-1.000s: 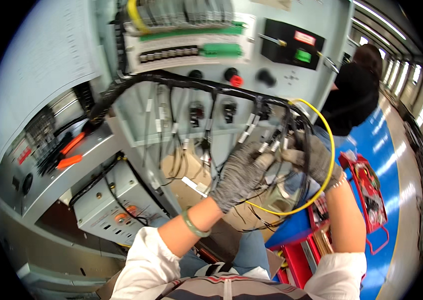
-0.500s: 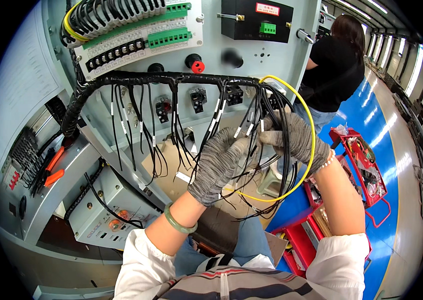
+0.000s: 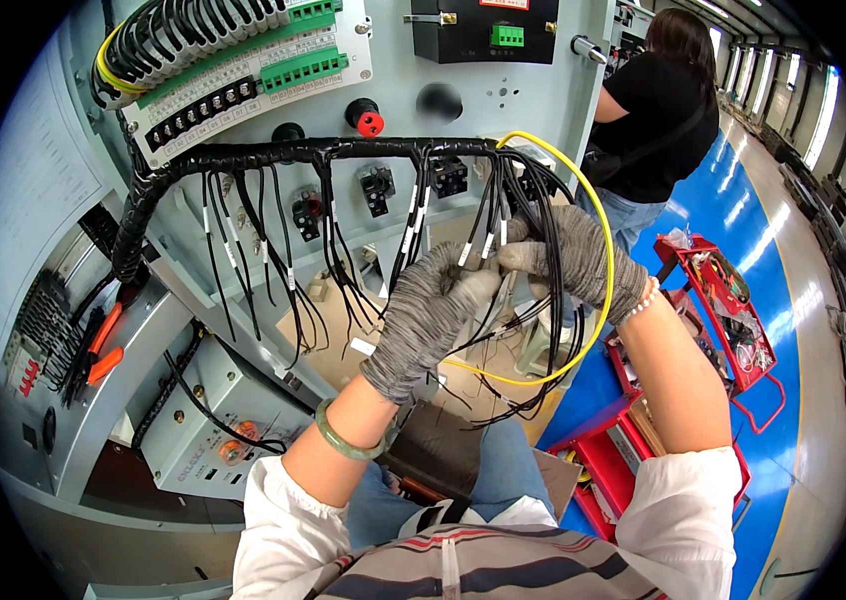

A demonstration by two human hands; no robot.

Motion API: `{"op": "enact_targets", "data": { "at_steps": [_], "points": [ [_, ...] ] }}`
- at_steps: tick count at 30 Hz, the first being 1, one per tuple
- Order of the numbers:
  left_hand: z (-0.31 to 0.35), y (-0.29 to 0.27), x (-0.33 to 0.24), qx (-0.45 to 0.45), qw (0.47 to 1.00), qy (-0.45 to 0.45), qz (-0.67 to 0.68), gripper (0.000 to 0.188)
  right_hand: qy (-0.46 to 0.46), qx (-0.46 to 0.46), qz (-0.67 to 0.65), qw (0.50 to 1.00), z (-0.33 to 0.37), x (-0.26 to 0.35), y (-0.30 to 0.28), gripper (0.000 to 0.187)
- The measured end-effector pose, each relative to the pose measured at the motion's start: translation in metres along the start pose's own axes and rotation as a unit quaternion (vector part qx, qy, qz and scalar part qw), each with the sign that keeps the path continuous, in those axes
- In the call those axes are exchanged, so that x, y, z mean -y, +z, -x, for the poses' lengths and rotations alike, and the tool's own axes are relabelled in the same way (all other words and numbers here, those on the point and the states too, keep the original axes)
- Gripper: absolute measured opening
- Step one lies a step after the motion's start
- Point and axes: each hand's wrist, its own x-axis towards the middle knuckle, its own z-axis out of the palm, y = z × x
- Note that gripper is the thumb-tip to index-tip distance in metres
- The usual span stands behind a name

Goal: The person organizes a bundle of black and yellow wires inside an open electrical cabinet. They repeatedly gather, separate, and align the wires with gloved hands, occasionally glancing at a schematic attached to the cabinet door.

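A black wrapped wiring harness point(image 3: 273, 153) runs across a grey metal panel, and bunches of thin black wires with white marker sleeves hang from it. In a grey knit glove, my left hand point(image 3: 428, 325) pinches at the labelled black wires point(image 3: 488, 225) near the harness's right end. My right hand point(image 3: 583, 262), gloved alike, closes on the same bunch, thumb and fingers near the left fingertips. Some black wires pass over the right hand. A yellow wire point(image 3: 610, 260) loops around it from the harness end. The fingers hide which wires are gripped.
Terminal blocks point(image 3: 303, 70), a red button's back point(image 3: 371, 123) and black switch blocks point(image 3: 376, 190) sit on the panel. Orange-handled pliers point(image 3: 105, 345) lie at left. A red tool cart point(image 3: 713, 310) stands at right, near a person in black point(image 3: 658, 110).
The panel and harness have shifted slightly left and up in view. Both hands stay together at the labelled wires, with only a small shift of the fingers.
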Motion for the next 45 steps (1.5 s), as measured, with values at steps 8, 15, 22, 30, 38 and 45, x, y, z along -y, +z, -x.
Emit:
{"op": "enact_targets", "data": {
  "at_steps": [8, 15, 22, 30, 38, 45],
  "points": [
    [0.001, 0.004, -0.014, 0.001, 0.974, -0.043, -0.221, 0.023, 0.031, 0.011, -0.021, 0.999, -0.006, -0.008, -0.007, 0.032],
    [0.003, -0.005, -0.020, 0.046, 0.997, -0.033, -0.049, 0.022, -0.028, 0.004, -0.003, 1.000, -0.011, -0.019, -0.005, 0.034],
    [0.002, -0.015, -0.023, 0.066, 0.995, -0.065, -0.028, 0.031, 0.005, 0.020, -0.015, 1.000, -0.014, -0.015, 0.003, 0.031],
    [0.001, -0.019, -0.027, 0.034, 0.995, -0.081, -0.037, 0.029, -0.071, -0.008, 0.086, 0.994, -0.022, -0.032, -0.010, 0.035],
    [0.002, -0.018, -0.017, 0.057, 0.989, -0.050, -0.130, 0.022, -0.035, 0.001, 0.114, 0.993, -0.017, -0.027, -0.009, 0.041],
    [0.024, -0.035, 0.011, 0.159, 0.967, -0.131, -0.147, 0.032, 0.010, 0.011, 0.082, 0.996, -0.011, -0.009, -0.001, 0.038]
  ]
}}
